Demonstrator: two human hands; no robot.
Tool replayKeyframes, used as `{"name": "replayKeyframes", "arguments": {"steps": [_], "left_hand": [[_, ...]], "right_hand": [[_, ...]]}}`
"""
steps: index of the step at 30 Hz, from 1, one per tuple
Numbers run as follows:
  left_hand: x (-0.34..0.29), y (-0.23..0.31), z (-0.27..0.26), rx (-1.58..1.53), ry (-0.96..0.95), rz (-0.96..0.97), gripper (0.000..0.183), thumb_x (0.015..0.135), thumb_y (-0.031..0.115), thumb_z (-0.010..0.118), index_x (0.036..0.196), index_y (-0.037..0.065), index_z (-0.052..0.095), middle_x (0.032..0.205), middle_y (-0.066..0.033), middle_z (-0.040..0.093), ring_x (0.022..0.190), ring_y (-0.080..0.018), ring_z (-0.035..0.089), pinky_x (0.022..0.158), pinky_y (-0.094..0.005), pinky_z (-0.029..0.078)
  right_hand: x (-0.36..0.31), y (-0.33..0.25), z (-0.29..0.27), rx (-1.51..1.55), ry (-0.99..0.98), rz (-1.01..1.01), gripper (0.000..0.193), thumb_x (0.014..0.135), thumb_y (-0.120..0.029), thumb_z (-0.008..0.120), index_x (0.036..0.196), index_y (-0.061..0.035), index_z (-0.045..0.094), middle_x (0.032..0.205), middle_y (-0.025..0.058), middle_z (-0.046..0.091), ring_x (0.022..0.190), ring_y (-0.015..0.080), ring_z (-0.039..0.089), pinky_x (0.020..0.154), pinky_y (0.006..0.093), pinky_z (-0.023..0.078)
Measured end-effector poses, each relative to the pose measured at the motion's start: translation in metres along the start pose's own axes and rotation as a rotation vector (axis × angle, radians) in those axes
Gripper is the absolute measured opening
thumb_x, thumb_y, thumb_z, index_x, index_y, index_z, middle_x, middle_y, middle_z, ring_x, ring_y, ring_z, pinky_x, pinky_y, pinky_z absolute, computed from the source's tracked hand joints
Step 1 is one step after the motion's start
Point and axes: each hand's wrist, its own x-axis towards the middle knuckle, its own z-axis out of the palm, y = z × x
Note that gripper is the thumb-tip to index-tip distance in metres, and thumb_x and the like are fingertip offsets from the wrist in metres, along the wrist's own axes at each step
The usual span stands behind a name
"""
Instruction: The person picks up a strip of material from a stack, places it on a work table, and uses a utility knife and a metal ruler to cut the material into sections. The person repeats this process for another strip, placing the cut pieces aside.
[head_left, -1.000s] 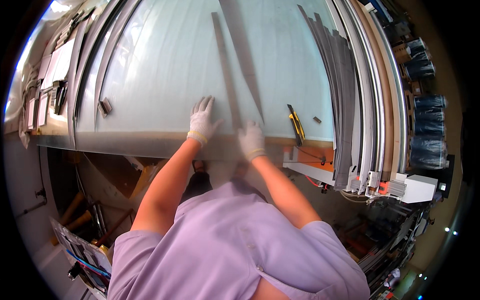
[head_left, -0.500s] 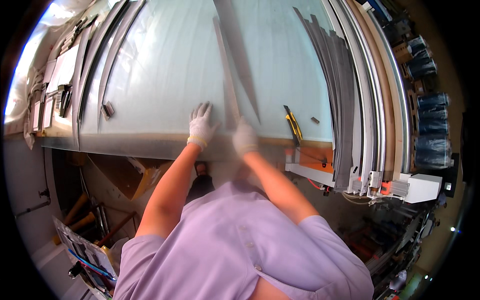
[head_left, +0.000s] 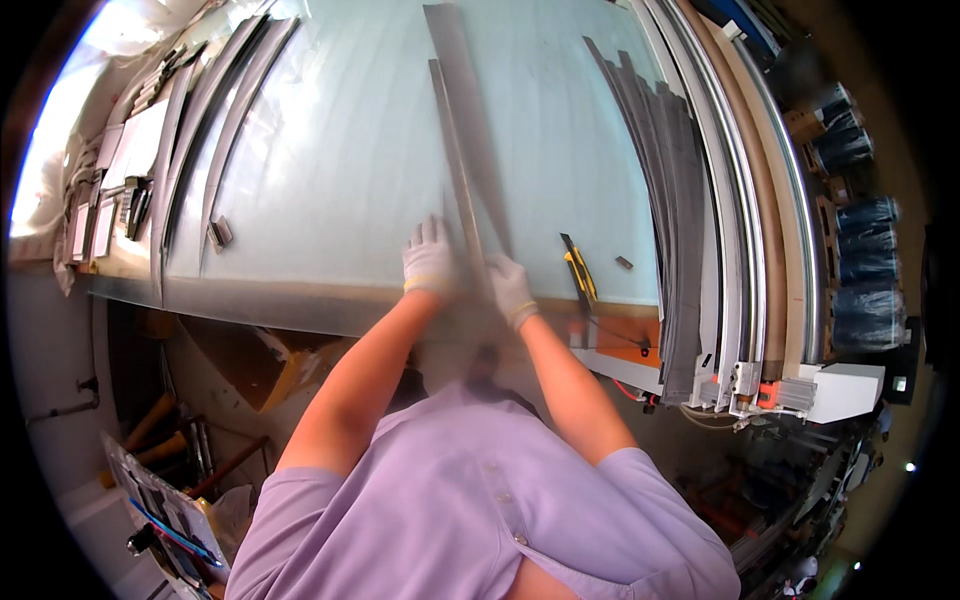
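The near end of the narrow grey strip (head_left: 453, 150) blurs between the left hand (head_left: 430, 262) and the right hand (head_left: 511, 286), so whether the latter grips it cannot be told. The upper edge cuts off the counter (head_left: 350, 150); the lower crops the lavender shirt (head_left: 460, 500).

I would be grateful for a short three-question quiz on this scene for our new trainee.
1. True or false: the yellow-and-black utility knife lies to the right of the right hand.
2. Choose: the left hand wears (a) a black rubber glove, (b) a whitish glove, (c) no glove.
3. Fill in: the near end of the narrow grey strip lies between the two ____.

Key: 1 true; 2 b; 3 hands.
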Motion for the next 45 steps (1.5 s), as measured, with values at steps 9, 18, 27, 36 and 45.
{"name": "replayKeyframes", "arguments": {"steps": [9,18,27,36,45], "left_hand": [[0.005,-0.028,0.004,0.07,0.08,-0.119,0.052,0.086,0.012,0.057,0.137,0.008,0.049,0.137,-0.0106,0.053,0.122,-0.0301,0.054,0.093,-0.0458,0.048],[-0.127,-0.164,-0.007,0.056,0.241,0.045,0.049,0.078,0.012,0.061,0.127,0.01,0.056,0.115,-0.0129,0.057,0.107,-0.0345,0.056,0.09,-0.0448,0.047],[-0.087,-0.13,-0.012,0.041,0.319,0.004,0.043,0.08,0.01,0.057,0.122,0.017,0.063,0.121,-0.0106,0.06,0.11,-0.0318,0.058,0.089,-0.0424,0.048],[-0.091,-0.154,-0.023,-0.089,0.289,0.076,0.041,0.075,0.003,0.058,0.113,0.018,0.067,0.112,-0.0073,0.061,0.105,-0.0324,0.057,0.088,-0.0451,0.046],[-0.169,-0.204,-0.021,0.038,0.13,0.352,0.056,0.074,0.026,0.072,0.126,0.01,0.059,0.121,-0.011,0.058,0.112,-0.0323,0.055,0.096,-0.0469,0.043]], "right_hand": [[0.005,0.009,0.013,0.018,-0.013,0.064,0.025,0.095,-0.013,0.061,0.113,0.0045,0.063,0.082,0.0098,0.066,0.061,0.015,0.063,0.052,0.028,0.052],[-0.007,-0.03,0.021,0.124,0.0,0.227,0.02,0.098,-0.018,0.058,0.108,-0.001,0.062,0.068,0.0056,0.056,0.045,0.0124,0.057,0.037,0.0253,0.044],[-0.002,-0.005,0.025,-0.59,0.136,-0.222,0.032,0.09,-0.025,0.066,0.11,-0.0001,0.062,0.079,0.0149,0.063,0.067,0.0273,0.066,0.06,0.0381,0.053],[-0.019,-0.075,0.062,-0.995,0.079,0.158,0.047,0.087,-0.016,0.062,0.131,-0.0054,0.049,0.114,0.0228,0.056,0.105,0.0412,0.061,0.088,0.0488,0.052],[-0.03,-0.052,0.05,-0.928,0.138,-0.126,0.038,0.087,-0.011,0.06,0.124,-0.0065,0.057,0.114,0.02,0.058,0.099,0.0405,0.062,0.087,0.0483,0.051]]}}
